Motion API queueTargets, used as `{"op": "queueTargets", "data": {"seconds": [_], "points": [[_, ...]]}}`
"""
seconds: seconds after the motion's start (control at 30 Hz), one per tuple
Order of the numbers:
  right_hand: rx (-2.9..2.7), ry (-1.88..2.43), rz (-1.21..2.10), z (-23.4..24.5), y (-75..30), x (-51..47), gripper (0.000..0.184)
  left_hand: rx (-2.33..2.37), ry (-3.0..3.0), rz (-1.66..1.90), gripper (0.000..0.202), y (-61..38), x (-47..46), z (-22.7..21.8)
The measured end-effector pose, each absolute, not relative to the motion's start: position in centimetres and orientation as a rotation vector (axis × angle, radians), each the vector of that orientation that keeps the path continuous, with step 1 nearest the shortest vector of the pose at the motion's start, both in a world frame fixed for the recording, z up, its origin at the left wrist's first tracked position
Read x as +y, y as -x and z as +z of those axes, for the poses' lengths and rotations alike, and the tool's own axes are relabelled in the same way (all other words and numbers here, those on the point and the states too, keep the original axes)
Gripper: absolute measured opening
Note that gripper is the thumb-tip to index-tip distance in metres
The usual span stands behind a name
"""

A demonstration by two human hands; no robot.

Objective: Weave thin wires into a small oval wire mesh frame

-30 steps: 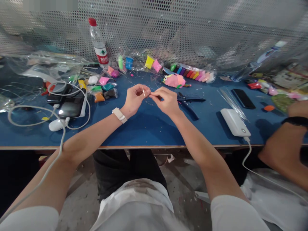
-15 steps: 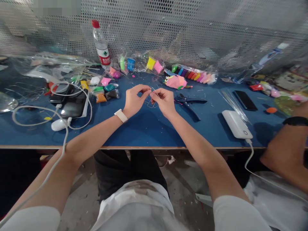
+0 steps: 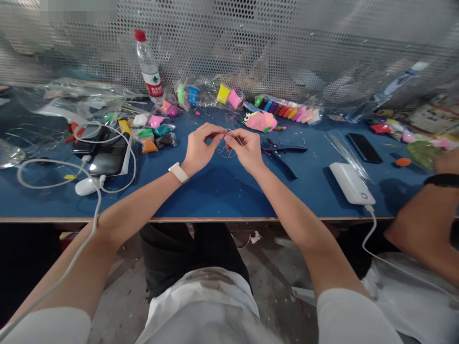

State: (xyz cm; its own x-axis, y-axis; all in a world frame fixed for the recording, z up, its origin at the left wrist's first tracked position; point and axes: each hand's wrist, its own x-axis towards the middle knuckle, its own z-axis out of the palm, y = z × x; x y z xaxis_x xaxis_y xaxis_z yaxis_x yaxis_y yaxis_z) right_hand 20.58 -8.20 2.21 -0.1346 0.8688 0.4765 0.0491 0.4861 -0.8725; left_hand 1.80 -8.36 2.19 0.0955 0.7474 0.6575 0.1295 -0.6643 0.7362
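My left hand [image 3: 201, 145] and my right hand [image 3: 245, 147] meet fingertip to fingertip above the blue table. Both are closed in a pinch on a thin, bent wire [image 3: 226, 154], whose loops show below and between the fingers. The exact spot where the fingertips grip it is hidden. Right of my right hand lie dark blue-handled pliers [image 3: 283, 152]. Just behind them rests a pink clay figure [image 3: 260, 121] with green and yellow parts.
Packets of coloured clay [image 3: 290, 112] line the back, beside a water bottle [image 3: 149, 67]. Black devices [image 3: 107, 157] with a looping white cable lie left. On the right are straight wires [image 3: 344, 153], a white power bank [image 3: 352, 183], a phone [image 3: 364, 147] and another person's arm [image 3: 423, 215].
My hands stay pinched together in nearly the same place. My right fingers and the wire loop have shifted slightly. The whole view has drifted a little.
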Motion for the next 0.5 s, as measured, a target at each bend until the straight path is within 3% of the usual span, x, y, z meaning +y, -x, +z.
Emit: {"op": "queueTargets", "data": {"seconds": [0.17,0.37,0.5], "points": [[-1.493,0.809,0.939,1.8,-20.3,-7.9,0.062,0.828,-1.845,1.593,0.008,-1.7,-8.0,2.4],[-1.472,0.801,0.898,2.2,-20.1,-8.4,0.057,0.691,-1.751,1.565,0.026,-1.5,-7.0,2.2],[-1.527,0.842,0.817,2.7,-20.4,-8.9,0.052,0.733,-1.738,1.556,0.022,-1.7,-6.9,1.9]]}}
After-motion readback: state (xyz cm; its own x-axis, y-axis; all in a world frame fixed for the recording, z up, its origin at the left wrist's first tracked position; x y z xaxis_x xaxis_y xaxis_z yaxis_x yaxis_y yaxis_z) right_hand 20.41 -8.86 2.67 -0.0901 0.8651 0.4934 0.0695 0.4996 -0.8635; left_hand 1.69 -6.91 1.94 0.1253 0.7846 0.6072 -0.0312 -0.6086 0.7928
